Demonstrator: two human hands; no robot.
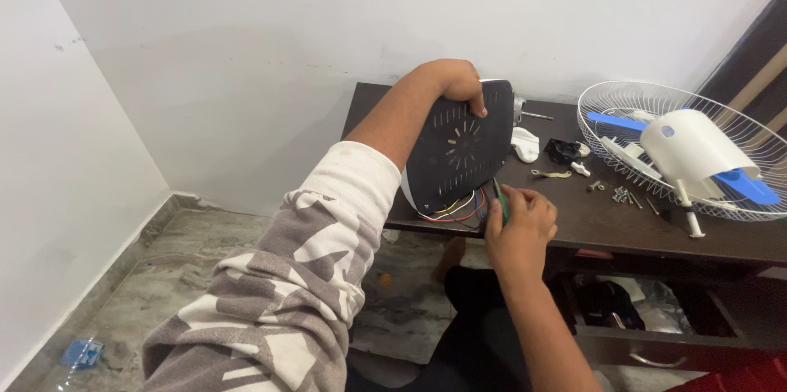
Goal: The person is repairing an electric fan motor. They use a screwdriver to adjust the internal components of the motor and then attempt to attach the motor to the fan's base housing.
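My left hand [456, 82] grips the top edge of a fan base [461, 152], tipped on its side so its black slotted underside faces me. Coloured wires [459, 208] hang from the base's lower edge. My right hand [522, 225] is closed around a green-handled screwdriver [499, 202], held against the lower right edge of the base near the wires. Both rest over the near left part of a dark brown table [590, 220].
On the table lie a white wire fan guard [746, 195] holding a white motor cover [693, 146] and blue blades [748, 185], several loose screws [619, 193], a white piece [525, 144] and a black piece [564, 150]. An open drawer [631, 314] sits below. White walls surround.
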